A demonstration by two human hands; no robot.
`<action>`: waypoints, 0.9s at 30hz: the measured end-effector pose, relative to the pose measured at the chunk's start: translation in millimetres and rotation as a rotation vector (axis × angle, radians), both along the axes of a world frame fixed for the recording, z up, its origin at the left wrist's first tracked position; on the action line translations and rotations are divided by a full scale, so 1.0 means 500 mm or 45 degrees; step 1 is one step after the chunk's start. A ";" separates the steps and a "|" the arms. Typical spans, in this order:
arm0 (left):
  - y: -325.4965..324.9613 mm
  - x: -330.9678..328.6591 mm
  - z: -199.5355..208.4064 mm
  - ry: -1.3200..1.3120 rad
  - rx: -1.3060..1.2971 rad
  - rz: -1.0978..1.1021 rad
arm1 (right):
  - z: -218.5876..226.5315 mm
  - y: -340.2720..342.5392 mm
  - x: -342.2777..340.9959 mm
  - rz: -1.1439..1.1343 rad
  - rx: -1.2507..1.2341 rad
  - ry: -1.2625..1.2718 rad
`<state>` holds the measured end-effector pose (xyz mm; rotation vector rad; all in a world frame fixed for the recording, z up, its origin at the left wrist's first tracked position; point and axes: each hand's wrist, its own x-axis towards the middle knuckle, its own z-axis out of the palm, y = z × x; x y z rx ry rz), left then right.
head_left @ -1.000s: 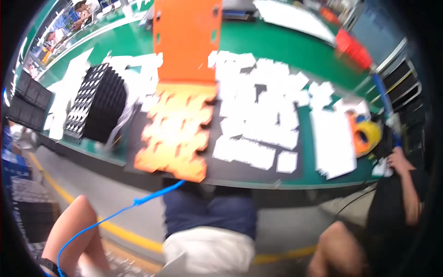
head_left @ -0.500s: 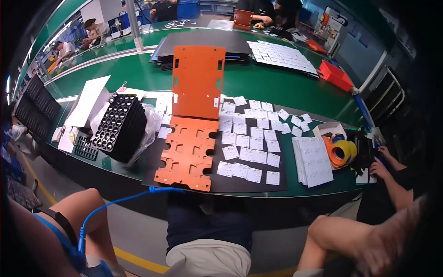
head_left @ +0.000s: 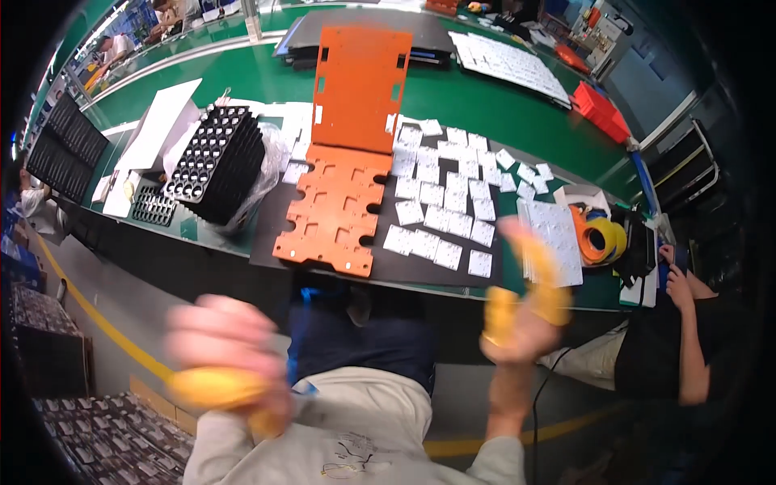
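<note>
My left hand (head_left: pixel 222 360) is blurred, raised in front of the bench edge at the lower left, with a yellow covering on part of it. Its fingers are smeared, so its hold is unclear. On the right, my right hand (head_left: pixel 529 311) hovers by the bench edge, yellow coverings on its fingers, thumb and fingers apart with nothing visible between them. Nearest to both is an orange fixture: a notched base (head_left: pixel 331 214) lying flat and a hinged orange lid (head_left: pixel 360 89) standing up behind it. Small white square boards (head_left: pixel 436 194) lie in loose rows on a dark mat.
Stacked black trays (head_left: pixel 214 162) stand left of the fixture. To the right are a stack of white panels (head_left: pixel 550 234), yellow and orange tape rolls (head_left: pixel 602 237) and a red bin (head_left: pixel 600 111). Black sheets (head_left: pixel 372 32) lie farther back. A co-worker's hands (head_left: pixel 675 275) are at the far right.
Both my hands have come in from the sides to in front of the bench. The view has tilted down, so the bench sits higher. Fixture and boards look unchanged.
</note>
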<state>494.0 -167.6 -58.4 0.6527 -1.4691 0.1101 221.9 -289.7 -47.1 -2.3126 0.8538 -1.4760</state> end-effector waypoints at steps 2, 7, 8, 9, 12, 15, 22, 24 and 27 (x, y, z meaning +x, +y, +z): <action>0.006 -0.064 -0.169 0.022 0.670 -0.395 | -0.137 -0.057 -0.003 -0.010 0.105 0.433; -0.105 -0.244 -0.514 1.613 2.156 -1.645 | -0.322 -0.051 -0.034 -0.148 0.224 0.912; -0.136 -0.258 -0.522 1.958 2.070 -1.846 | -0.340 -0.045 -0.041 -0.140 0.203 0.895; -0.161 -0.270 -0.529 2.135 1.857 -2.025 | -0.355 -0.035 -0.045 -0.141 0.144 0.824; -0.227 -0.300 -0.488 2.453 1.195 -2.573 | -0.368 -0.011 -0.048 -0.120 -0.106 0.675; -0.235 -0.305 -0.480 2.201 1.511 -2.193 | -0.381 0.015 -0.052 -0.019 -0.090 0.623; -0.176 -0.242 -0.534 2.298 1.672 -1.706 | -0.326 -0.019 0.024 -0.012 -0.096 0.485; -0.191 -0.241 -0.599 2.248 1.638 -2.007 | -0.312 -0.076 0.067 -0.183 0.068 0.595; -0.214 -0.240 -0.551 2.330 1.604 -2.095 | -0.351 -0.086 0.050 -0.156 0.115 0.684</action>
